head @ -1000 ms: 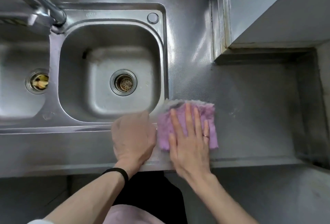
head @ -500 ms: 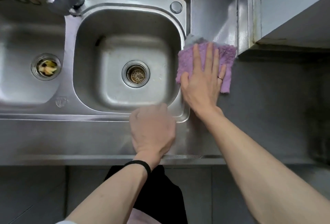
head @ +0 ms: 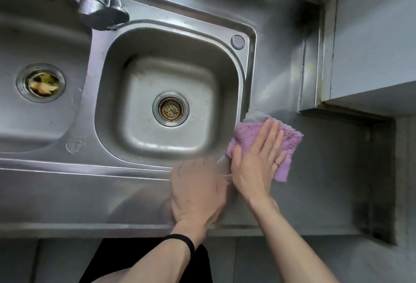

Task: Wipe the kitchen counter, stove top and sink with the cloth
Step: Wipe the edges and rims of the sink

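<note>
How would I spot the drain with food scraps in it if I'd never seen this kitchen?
Find the double steel sink with the chrome tap at its back, and look into its left basin. The left drain sits in that basin's floor. Unlike the right drain, whose perforated strainer shows its holes, this one holds yellowish-green scraps.
</note>
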